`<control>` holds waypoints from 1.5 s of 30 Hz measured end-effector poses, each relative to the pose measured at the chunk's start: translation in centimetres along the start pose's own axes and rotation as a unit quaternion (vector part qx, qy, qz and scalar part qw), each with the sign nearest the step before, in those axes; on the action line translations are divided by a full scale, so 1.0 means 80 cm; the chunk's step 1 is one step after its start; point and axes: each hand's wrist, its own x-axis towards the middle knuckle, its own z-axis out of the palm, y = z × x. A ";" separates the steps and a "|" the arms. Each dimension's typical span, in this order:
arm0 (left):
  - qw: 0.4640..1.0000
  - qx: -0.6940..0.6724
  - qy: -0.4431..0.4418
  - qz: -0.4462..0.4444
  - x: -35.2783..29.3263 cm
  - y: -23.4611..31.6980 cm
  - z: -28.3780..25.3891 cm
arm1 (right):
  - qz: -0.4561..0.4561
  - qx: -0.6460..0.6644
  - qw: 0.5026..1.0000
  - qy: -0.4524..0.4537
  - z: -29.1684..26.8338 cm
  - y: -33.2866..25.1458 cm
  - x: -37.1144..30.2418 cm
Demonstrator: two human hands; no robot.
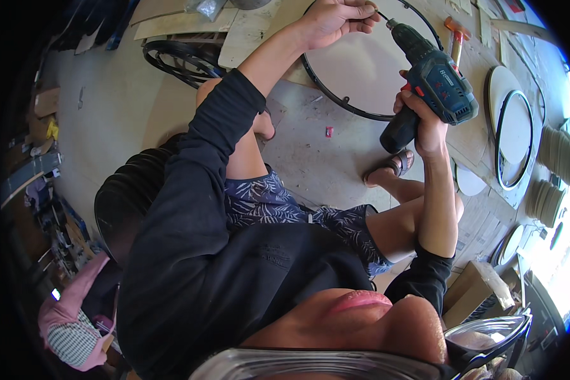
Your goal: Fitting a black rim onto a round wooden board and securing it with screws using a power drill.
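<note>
My right hand point(422, 120) is wrapped round the grip of a blue-and-black cordless drill point(442, 85), whose chuck points up and to the left. At the front of the chuck, the thumb and fingers of my left hand point(337, 24) are pinched together beside a thin dark bit or screw, too small to make out. Beneath both hands lies a large pale round board point(361, 76), with a black ring frame point(335, 95) around its edge. Small dark tabs show along the ring.
A hammer point(456, 39) with an orange head lies beyond the drill. To the right are another black ring point(499, 149), pale discs and stacks of round boards point(560, 152). Black ring frames point(180, 60) stand at the left. Another person in pink point(76, 316) is at the lower left.
</note>
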 end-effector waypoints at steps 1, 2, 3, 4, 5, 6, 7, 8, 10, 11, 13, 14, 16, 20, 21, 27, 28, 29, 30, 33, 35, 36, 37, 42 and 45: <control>1.000 0.020 0.005 -0.007 0.000 -0.001 0.000 | -0.011 -0.044 0.999 -0.004 -0.005 -0.001 0.001; 0.999 0.040 0.010 -0.013 0.000 -0.002 0.000 | -0.022 -0.087 0.996 -0.008 -0.010 -0.003 0.002; 0.999 0.037 0.009 -0.014 -0.001 -0.003 0.000 | -0.019 -0.090 0.996 -0.006 -0.013 -0.002 0.002; 0.999 0.039 0.006 -0.018 -0.002 -0.003 0.000 | -0.024 -0.115 0.993 -0.012 -0.016 -0.001 0.001; 0.999 0.041 0.003 -0.022 -0.004 -0.004 -0.001 | -0.029 -0.140 0.990 -0.018 -0.018 0.000 0.001; 0.999 0.038 0.001 -0.022 -0.006 -0.005 0.001 | -0.028 -0.142 0.989 -0.017 -0.019 0.001 -0.001; 0.999 0.029 -0.002 -0.019 -0.010 -0.007 0.003 | -0.014 -0.114 0.993 -0.021 -0.018 0.003 -0.003; 1.000 0.020 -0.005 -0.015 -0.014 -0.008 0.005 | -0.001 -0.086 0.996 -0.026 -0.017 0.005 -0.004; 1.000 -0.010 -0.010 -0.016 -0.015 -0.017 0.017 | 0.009 -0.042 0.999 -0.022 -0.021 0.013 -0.006; 0.999 -0.036 -0.009 -0.015 -0.014 -0.021 0.022 | 0.016 0.006 1.000 -0.024 -0.025 0.017 -0.007; 0.998 -0.035 -0.039 -0.017 -0.014 -0.019 0.027 | 0.014 0.017 0.999 -0.023 -0.028 0.018 -0.010; 0.997 -0.031 -0.068 -0.019 -0.013 -0.018 0.028 | 0.010 0.036 0.999 -0.022 -0.031 0.017 -0.011; 0.997 0.055 -0.034 -0.035 -0.008 -0.006 0.028 | -0.008 0.045 0.999 -0.011 -0.046 0.011 -0.017; 0.873 0.459 0.162 -0.026 0.007 0.015 -0.026 | -0.075 -0.085 0.990 0.089 -0.092 -0.020 -0.028; 0.807 0.554 0.199 0.039 0.002 0.019 -0.079 | -0.075 -0.089 0.990 0.080 -0.096 -0.025 -0.024; 0.732 0.581 0.290 -0.208 0.014 0.002 -0.173 | 0.027 -0.171 0.969 0.178 -0.173 -0.053 -0.032; 0.731 0.579 0.324 -0.160 -0.004 -0.009 -0.203 | 0.028 -0.168 0.972 0.165 -0.173 -0.047 -0.023; 0.739 0.574 0.335 -0.110 0.002 -0.027 -0.193 | 0.058 -0.180 0.967 0.171 -0.187 -0.044 -0.030; 0.754 0.545 0.317 -0.186 0.010 -0.025 -0.190 | 0.089 -0.191 0.961 0.176 -0.201 -0.040 -0.036; 0.787 0.486 0.334 -0.184 0.018 -0.028 -0.158 | 0.156 -0.226 0.946 0.175 -0.224 -0.035 -0.050; 0.803 0.462 0.336 -0.171 0.010 -0.026 -0.162 | 0.157 -0.241 0.942 0.171 -0.221 -0.027 -0.046; 0.790 0.481 0.346 -0.159 0.007 -0.026 -0.163 | 0.156 -0.259 0.938 0.168 -0.217 -0.022 -0.043; 0.776 0.500 0.356 -0.147 0.005 -0.026 -0.165 | 0.157 -0.257 0.939 0.166 -0.213 -0.018 -0.039; 0.791 0.471 0.343 -0.186 0.010 -0.023 -0.154 | 0.171 -0.251 0.939 0.159 -0.215 -0.005 -0.032; 0.797 0.462 0.353 -0.164 0.007 -0.022 -0.164 | 0.169 -0.246 0.942 0.153 -0.211 -0.001 -0.030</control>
